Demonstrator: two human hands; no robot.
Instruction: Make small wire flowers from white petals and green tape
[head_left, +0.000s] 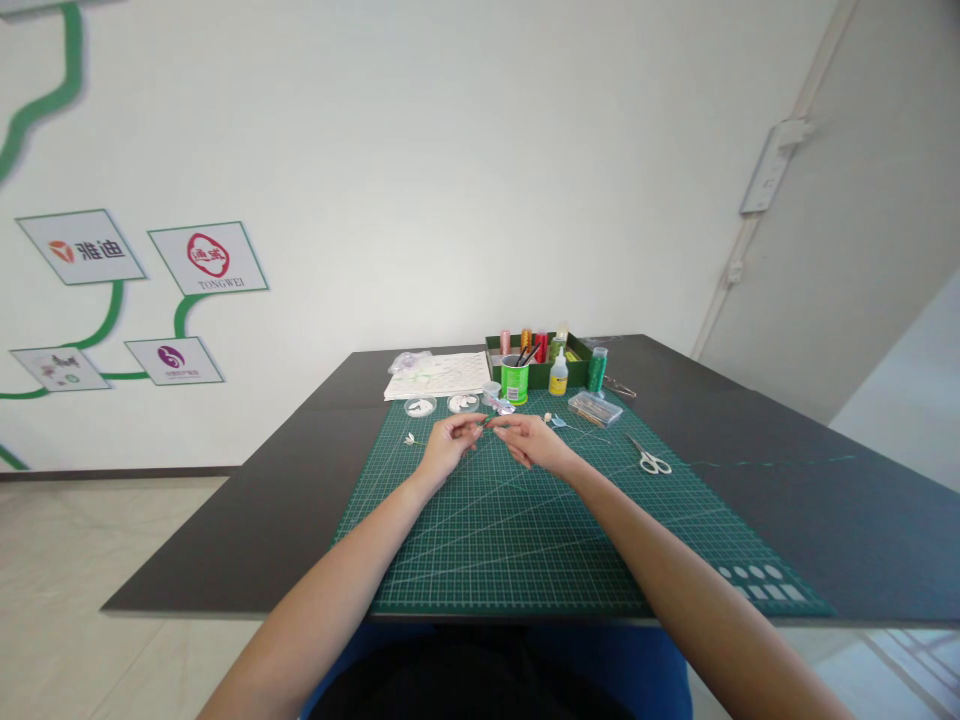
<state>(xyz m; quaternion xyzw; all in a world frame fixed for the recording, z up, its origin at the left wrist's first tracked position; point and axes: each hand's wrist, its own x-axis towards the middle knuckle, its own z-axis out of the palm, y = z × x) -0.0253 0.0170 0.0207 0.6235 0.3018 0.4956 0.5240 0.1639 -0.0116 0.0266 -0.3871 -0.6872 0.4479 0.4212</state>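
Over the cutting mat [517, 560], my left hand [450, 445] and my right hand [534, 440] meet at the fingertips. Both pinch a small, thin green piece [487, 421]; its exact kind is too small to make out. Just beyond the fingers lies a pale, shiny purplish flower-like piece [501, 405]. To the left of my left hand is a small white flower-like piece [409, 439]. A light blue piece on a thin wire [559, 422] rests to the right of my right hand, and white-handled scissors [654, 463] lie farther right.
Behind the hands stand a green can [514, 384] with dark-handled tools, a glue bottle [558, 376], a green thread spool [597, 370] and a green box [577, 372] of spools. A clear case [595, 408], two shallow dishes [420, 407] and white sheets [442, 378] are nearby.
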